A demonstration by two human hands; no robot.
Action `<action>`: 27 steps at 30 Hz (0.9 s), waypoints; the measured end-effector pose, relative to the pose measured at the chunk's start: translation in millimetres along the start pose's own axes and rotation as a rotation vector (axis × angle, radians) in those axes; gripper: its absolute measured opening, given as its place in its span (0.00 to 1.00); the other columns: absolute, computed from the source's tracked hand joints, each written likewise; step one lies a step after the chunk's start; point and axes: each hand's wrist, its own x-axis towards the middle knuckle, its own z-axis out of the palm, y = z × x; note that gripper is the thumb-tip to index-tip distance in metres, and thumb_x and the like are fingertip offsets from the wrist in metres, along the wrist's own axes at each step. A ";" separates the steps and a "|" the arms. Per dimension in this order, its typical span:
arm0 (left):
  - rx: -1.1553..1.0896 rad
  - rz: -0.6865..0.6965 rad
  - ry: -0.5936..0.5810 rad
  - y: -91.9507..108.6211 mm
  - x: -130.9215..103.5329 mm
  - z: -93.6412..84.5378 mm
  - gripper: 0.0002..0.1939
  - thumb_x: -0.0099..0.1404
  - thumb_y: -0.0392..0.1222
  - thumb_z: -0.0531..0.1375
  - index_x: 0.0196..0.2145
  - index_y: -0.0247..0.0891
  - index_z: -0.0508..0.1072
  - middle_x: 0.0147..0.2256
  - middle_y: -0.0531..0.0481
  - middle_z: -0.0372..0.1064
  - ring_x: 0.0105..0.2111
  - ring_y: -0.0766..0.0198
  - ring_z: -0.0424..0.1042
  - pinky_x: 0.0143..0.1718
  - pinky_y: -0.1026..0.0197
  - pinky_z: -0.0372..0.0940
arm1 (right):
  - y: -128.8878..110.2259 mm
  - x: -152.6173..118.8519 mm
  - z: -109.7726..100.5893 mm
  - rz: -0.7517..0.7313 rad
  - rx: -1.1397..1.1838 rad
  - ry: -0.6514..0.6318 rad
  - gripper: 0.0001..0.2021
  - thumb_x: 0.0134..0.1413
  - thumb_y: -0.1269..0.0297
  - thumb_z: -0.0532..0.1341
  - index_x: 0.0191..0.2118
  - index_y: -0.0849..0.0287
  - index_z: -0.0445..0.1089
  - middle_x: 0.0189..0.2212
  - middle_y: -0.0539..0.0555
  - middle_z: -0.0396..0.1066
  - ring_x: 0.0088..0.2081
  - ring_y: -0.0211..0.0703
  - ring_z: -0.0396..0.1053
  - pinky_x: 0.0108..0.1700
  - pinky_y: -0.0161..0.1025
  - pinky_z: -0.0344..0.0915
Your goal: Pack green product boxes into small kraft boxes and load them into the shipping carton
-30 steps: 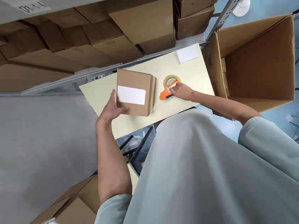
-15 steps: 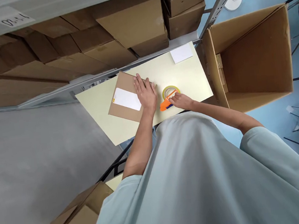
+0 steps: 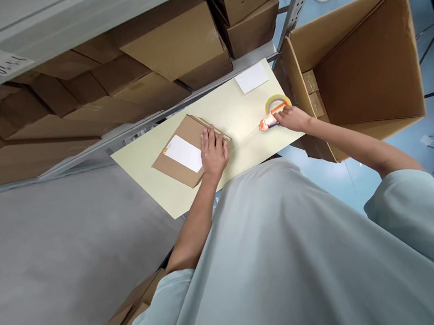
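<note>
A flat brown cardboard box (image 3: 163, 163) with a white label (image 3: 183, 153) lies at an angle on the pale yellow board (image 3: 144, 178). My left hand (image 3: 214, 152) rests on its right end, fingers spread over the edge. To the right, my right hand (image 3: 293, 118) is closed around an orange tape dispenser (image 3: 269, 122) with a yellow-rimmed roll. A strip of clear tape runs faintly between the dispenser and the box. White paper (image 3: 251, 78) lies near the board's far right corner.
Shelves of brown boxes (image 3: 173, 38) run behind the board. An open large carton (image 3: 365, 64) stands at the right, beside a perforated metal post (image 3: 297, 4). Another open carton (image 3: 128, 316) is at the lower left.
My right hand has moved right and slightly away with the tape dispenser, drawing out tape. My left hand is still on the box, its fingers now nearer the edge. The view has shifted.
</note>
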 end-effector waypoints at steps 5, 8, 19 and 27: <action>0.028 0.111 -0.062 -4.6 -13.6 0.2 0.19 0.82 0.52 0.57 0.58 0.39 0.79 0.76 0.34 0.64 0.82 0.40 0.53 0.83 0.28 0.47 | 0.7 54.2 -16.4 -0.004 -0.023 0.090 0.23 0.75 0.75 0.46 0.69 0.77 0.63 0.50 0.73 0.83 0.50 0.60 0.80 0.57 0.50 0.64; 0.022 0.139 -0.096 -2.3 -35.7 -6.0 0.19 0.83 0.49 0.55 0.61 0.38 0.78 0.75 0.32 0.66 0.80 0.42 0.56 0.82 0.29 0.52 | -21.7 76.8 -20.6 -0.079 -0.001 0.088 0.25 0.73 0.76 0.47 0.71 0.79 0.61 0.51 0.73 0.83 0.50 0.59 0.81 0.58 0.50 0.64; 0.084 -0.047 0.035 1.1 -109.3 -45.1 0.32 0.79 0.42 0.56 0.76 0.36 0.66 0.76 0.31 0.63 0.81 0.42 0.55 0.82 0.32 0.51 | -114.8 66.3 -19.0 -0.298 0.090 0.016 0.28 0.69 0.82 0.46 0.71 0.79 0.61 0.50 0.73 0.83 0.51 0.59 0.82 0.57 0.51 0.65; -0.072 -0.271 0.343 12.4 -4.2 19.3 0.24 0.85 0.54 0.50 0.64 0.38 0.75 0.71 0.31 0.67 0.83 0.46 0.49 0.85 0.33 0.38 | -113.1 54.2 -11.3 -0.174 0.190 0.033 0.23 0.72 0.81 0.48 0.66 0.79 0.67 0.50 0.74 0.83 0.50 0.59 0.82 0.59 0.54 0.69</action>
